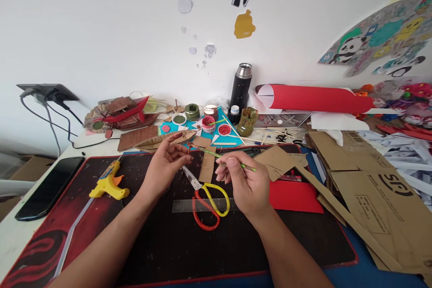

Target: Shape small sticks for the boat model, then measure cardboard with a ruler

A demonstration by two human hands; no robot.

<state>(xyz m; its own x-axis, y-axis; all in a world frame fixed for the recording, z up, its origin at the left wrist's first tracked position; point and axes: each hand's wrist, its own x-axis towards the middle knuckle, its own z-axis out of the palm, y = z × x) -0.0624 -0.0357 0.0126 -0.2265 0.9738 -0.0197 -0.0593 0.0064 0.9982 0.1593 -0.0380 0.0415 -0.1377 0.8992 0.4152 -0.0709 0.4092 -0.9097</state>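
Observation:
My right hand grips a thin green paintbrush, its tip pointing left toward my left hand. My left hand hovers above the black and red mat with fingers curled and pinched together; whether it holds a small piece I cannot tell. Below and between the hands lie scissors with one red and one yellow handle, on a clear ruler. A cardboard strip lies just beyond the scissors.
A yellow glue gun lies left on the mat, a black phone further left. Paint pots, a black flask and a red paper roll stand at the back. Cardboard sheets cover the right side.

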